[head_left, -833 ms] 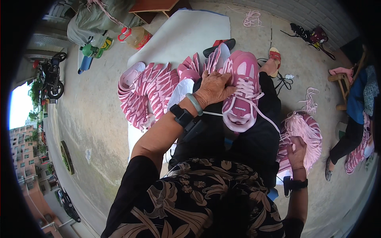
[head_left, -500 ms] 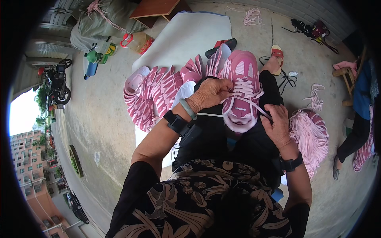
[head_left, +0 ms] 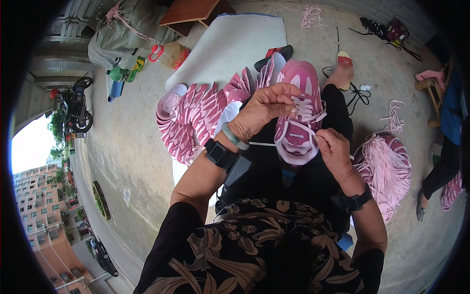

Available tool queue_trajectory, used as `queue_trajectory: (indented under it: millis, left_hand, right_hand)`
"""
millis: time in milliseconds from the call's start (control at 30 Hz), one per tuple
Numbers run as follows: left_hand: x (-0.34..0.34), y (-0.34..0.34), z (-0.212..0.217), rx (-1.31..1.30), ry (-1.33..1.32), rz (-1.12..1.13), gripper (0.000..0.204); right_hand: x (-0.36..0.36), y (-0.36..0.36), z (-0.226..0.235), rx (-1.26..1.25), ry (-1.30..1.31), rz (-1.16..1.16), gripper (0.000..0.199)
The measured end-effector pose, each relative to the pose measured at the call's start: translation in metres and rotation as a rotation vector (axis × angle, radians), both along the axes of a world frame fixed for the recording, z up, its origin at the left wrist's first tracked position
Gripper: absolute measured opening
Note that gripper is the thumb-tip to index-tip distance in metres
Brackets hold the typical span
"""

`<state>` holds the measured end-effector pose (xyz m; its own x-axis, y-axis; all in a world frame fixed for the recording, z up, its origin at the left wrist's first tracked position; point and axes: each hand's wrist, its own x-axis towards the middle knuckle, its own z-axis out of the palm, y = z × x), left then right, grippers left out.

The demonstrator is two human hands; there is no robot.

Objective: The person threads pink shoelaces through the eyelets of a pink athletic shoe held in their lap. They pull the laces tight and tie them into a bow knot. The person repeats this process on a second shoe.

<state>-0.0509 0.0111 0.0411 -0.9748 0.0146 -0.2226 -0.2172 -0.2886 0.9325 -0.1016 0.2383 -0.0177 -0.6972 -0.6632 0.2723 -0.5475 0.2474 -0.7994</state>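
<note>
The concrete floor (head_left: 132,147) carries a pale mat (head_left: 230,44), and on the mat's near end lies a fanned row of pink shoe uppers (head_left: 196,117). To the person's right sits a heap of pink laces (head_left: 387,166), touching the floor beside the knee. A green sack (head_left: 132,22), a bottle (head_left: 171,54) and a parked scooter (head_left: 73,103) stand well apart at the far left.

The pink shoe (head_left: 298,108) rests on the person's lap, toe pointing away, tongue end nearest the body, pale laces already crossing its eyelets.

The left hand (head_left: 262,108) lies over the shoe's left side, fingers curled together and pinching a lace end; a taut pale strand (head_left: 264,144) runs from below the wrist toward the shoe.

The right hand (head_left: 333,149) is what has changed. A little under a second ago it was down at the lace heap on the right; half a second ago it had come up beside the shoe; now it sits against the shoe's near right edge, thumb and forefinger pressed on a lace by the tongue. Both hands are thus on the one shoe, which suggests the fetching is over and threading is in hand.
</note>
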Motion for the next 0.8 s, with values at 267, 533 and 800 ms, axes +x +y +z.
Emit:
queue_trajectory:
  millis: [267, 533, 800]
  left_hand:
    - [0.012, -0.006, -0.023, -0.103, -0.068, 0.228, 0.023]
    - [0.018, 0.016, -0.034, -0.439, 0.004, 0.284, 0.023]
    - [0.011, 0.067, -0.031, -1.372, 0.426, 0.16, 0.013]
  right_hand:
    - [-0.003, 0.05, 0.006, 0.063, -0.027, 0.035, 0.004]
    - [-0.001, 0.147, 0.001, 0.175, -0.287, -0.109, 0.006]
    - [0.003, 0.015, 0.013, 0.157, 0.077, -0.01, 0.068]
